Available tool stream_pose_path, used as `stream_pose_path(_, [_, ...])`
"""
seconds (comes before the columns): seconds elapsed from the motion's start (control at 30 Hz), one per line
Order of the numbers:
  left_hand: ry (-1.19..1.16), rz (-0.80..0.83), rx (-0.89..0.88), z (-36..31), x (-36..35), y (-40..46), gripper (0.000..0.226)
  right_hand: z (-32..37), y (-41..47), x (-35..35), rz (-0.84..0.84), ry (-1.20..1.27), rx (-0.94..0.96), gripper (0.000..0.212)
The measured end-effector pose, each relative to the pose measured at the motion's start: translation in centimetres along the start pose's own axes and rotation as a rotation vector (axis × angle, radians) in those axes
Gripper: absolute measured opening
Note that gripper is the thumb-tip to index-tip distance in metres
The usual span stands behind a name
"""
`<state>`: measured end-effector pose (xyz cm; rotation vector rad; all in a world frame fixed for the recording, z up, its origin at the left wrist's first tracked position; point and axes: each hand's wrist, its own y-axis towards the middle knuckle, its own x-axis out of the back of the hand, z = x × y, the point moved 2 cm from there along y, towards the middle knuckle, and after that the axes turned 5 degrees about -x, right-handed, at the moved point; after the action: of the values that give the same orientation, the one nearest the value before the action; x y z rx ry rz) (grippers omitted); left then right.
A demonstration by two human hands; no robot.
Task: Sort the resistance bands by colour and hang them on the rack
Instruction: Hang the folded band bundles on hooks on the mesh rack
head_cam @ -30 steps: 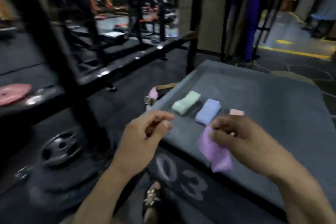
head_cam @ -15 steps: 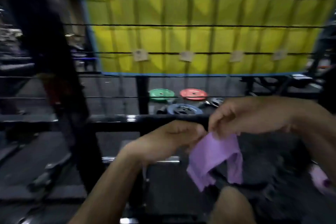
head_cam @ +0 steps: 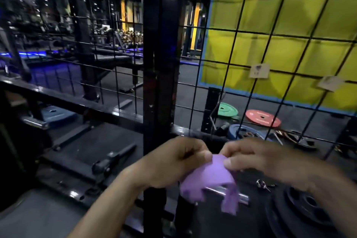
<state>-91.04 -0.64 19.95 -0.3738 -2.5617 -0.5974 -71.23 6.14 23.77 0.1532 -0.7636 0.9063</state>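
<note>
Down at the bottom of the head view, both hands are bunched together on the purple resistance band [head_cam: 207, 178]. Left hand [head_cam: 173, 162] has its fingers curled with the thumb pinching the band's top edge, and the right hand [head_cam: 257, 160] pinches the same edge just beside it, so the rest of the band droops below them in a loose, blurry fold. It hangs in front of a shiny metal bar [head_cam: 228, 193], can't tell if it's touching. Right behind the hands stands the black wire-grid rack [head_cam: 239, 63] with a thick black upright post [head_cam: 160, 54]; two small paper tags [head_cam: 259, 71] are clipped to the grid in front of a yellow wall. Through the mesh, on the floor, lie a green plate [head_cam: 227, 109], a red plate [head_cam: 262, 118] and a blue plate [head_cam: 241, 131]. A black plate [head_cam: 301, 212] sits at lower right.
</note>
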Motion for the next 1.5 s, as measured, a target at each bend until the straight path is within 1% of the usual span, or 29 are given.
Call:
stream_pose_path(0.07, [0.123, -0.078, -0.041, 0.3, 0.3, 1.9, 0.029, 0.2, 0.2, 1.5, -0.116, 0.023, 0.019, 0.013])
stream_pose_path(0.13, [0.282, -0.192, -0.097, 0.2, 0.7, 4.1, 0.028, 0.2, 1.0, 3.0, -0.229, 0.052, 0.04, 0.016])
stream_pose_path(0.17, [0.325, -0.254, -0.132, 0.1, 0.9, 5.0, 0.026, 0.0, 1.5, 3.6, -0.276, 0.08, 0.032, 0.018])
stream_pose_path(0.23, [0.348, -0.364, -0.186, 0.2, 1.3, 6.6, 0.018, -0.2, 2.6, 4.5, -0.374, 0.144, -0.007, 0.017])
stream_pose_path(0.3, [0.306, -0.444, -0.151, 1.0, 1.7, 7.6, 0.005, -0.2, 3.4, 4.8, -0.452, 0.15, -0.044, 0.019])
stream_pose_path(0.33, [0.281, -0.465, -0.112, 1.4, 1.8, 7.8, 0.01, -0.2, 3.8, 4.7, -0.467, 0.165, -0.055, 0.021])
stream_pose_path(0.4, [0.256, -0.453, -0.043, 2.4, 1.9, 8.2, 0.025, -0.2, 4.5, 4.5, -0.461, 0.207, -0.06, 0.023])
stream_pose_path(0.43, [0.251, -0.436, -0.016, 2.7, 1.9, 8.3, 0.028, -0.2, 4.8, 4.4, -0.458, 0.226, -0.055, 0.021])
stream_pose_path(0.53, [0.232, -0.397, 0.021, 3.3, 2.0, 8.6, 0.021, -0.5, 5.6, 4.5, -0.445, 0.336, -0.059, 0.014])
stream_pose_path(0.63, [0.222, -0.37, 0.026, 3.6, 2.3, 8.8, 0.018, -0.7, 6.3, 4.5, -0.372, 0.435, -0.097, 0.01])
stream_pose_path(0.73, [0.135, -0.33, 0.072, 3.6, 2.7, 9.0, 0.019, -0.9, 6.9, 4.2, -0.305, 0.546, -0.122, 0.014])
stream_pose_path(0.87, [0.033, -0.241, 0.144, 4.0, 2.8, 9.0, 0.026, -1.4, 7.4, 3.5, -0.241, 0.75, -0.143, 0.017])
stream_pose_path(0.93, [-0.014, -0.213, 0.157, 4.4, 2.9, 8.9, 0.027, -1.7, 7.5, 3.3, -0.223, 0.797, -0.15, 0.017])
stream_pose_path(1.0, [-0.058, -0.193, 0.153, 4.5, 2.9, 8.8, 0.025, -2.0, 7.6, 3.2, -0.239, 0.785, -0.148, 0.016])
stream_pose_path(1.13, [-0.089, -0.141, 0.177, 4.7, 2.8, 8.7, 0.023, -2.3, 7.6, 3.1, -0.303, 0.619, -0.156, 0.02])
stream_pose_path(1.2, [-0.1, -0.147, 0.189, 4.9, 2.7, 8.7, 0.025, -2.2, 7.4, 3.0, -0.349, 0.481, -0.143, 0.016])
stream_pose_path(1.3, [-0.169, -0.189, 0.224, 5.3, 2.5, 8.5, 0.023, -2.2, 7.3, 2.8, -0.383, 0.344, -0.123, 0.02])
stream_pose_path(1.4, [-0.258, -0.212, 0.269, 5.6, 2.2, 8.1, 0.025, -2.6, 6.9, 1.7, -0.385, 0.325, -0.08, 0.022])
stream_pose_path(1.5, [-0.303, -0.238, 0.294, 5.7, 1.7, 7.8, 0.026, -3.3, 6.4, 0.1, -0.484, 0.408, 0.032, 0.028])
